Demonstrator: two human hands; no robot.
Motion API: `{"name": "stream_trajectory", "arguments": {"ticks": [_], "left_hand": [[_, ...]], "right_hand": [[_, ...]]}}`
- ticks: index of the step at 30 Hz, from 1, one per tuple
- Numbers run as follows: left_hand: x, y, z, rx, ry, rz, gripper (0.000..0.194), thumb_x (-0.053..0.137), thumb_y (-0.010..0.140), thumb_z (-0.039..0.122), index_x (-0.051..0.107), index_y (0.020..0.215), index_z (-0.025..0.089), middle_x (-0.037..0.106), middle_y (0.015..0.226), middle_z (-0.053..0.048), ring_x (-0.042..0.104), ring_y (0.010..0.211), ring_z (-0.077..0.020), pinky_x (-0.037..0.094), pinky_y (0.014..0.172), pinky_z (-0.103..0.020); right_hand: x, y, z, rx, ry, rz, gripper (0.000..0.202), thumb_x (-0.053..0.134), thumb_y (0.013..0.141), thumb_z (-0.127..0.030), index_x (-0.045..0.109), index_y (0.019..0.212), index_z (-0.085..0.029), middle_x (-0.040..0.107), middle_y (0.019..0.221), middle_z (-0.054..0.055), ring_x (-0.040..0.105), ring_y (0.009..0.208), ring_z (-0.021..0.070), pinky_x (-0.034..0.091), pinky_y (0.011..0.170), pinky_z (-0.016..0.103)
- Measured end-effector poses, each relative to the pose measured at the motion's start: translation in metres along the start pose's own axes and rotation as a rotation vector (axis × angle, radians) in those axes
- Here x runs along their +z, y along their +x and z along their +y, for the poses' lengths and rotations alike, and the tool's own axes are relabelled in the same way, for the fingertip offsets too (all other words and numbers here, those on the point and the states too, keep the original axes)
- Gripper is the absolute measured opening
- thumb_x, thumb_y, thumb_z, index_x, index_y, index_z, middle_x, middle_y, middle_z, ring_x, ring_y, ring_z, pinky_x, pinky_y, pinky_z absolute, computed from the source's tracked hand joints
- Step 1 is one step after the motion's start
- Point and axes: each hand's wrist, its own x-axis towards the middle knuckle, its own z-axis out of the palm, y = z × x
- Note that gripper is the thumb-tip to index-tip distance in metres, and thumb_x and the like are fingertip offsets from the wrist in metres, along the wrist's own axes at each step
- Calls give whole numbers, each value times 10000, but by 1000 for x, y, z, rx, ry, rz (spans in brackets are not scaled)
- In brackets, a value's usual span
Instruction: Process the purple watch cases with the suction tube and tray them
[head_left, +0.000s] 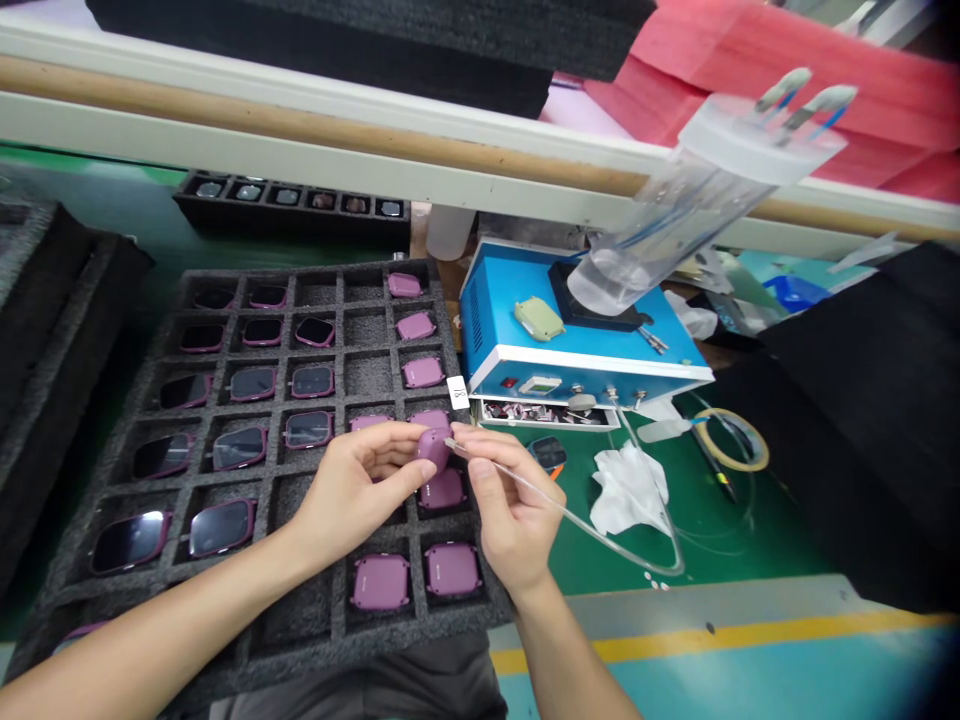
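Above the black foam tray (271,505), my left hand (356,480) grips a purple watch case (433,447) between thumb and fingers. My right hand (517,510) pinches the end of a clear thin tube (592,530), whose tip is at the edge of that case; whether they touch I cannot tell. The tube loops back toward the blue machine (600,365). In the tray's left columns lie watches with dark screens (221,525). More purple watch cases (452,568) sit in its right columns, some partly hidden behind my hands.
On the blue machine lie a pale green watch case (538,318) and a clear cylinder (660,230) standing in a black base. Below it are a drawer of small parts (551,412), a dark watch (548,453), a crumpled white cloth (630,485) and a tape roll (731,438). A shelf edge (337,150) crosses behind.
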Motion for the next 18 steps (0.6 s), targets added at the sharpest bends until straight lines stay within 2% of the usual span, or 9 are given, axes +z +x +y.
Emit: {"name": "stream_trajectory", "arguments": {"ticks": [18], "left_hand": [[-1, 1, -1, 1, 3, 6, 302, 881, 730, 272, 825, 1009, 171, 859, 904, -57, 805, 806, -199, 652, 739, -275]], "right_hand": [[-1, -1, 1, 16, 9, -5, 218, 624, 1021, -160, 788, 1107, -276, 809, 1119, 58, 775, 1129, 221, 643, 988, 393]]}}
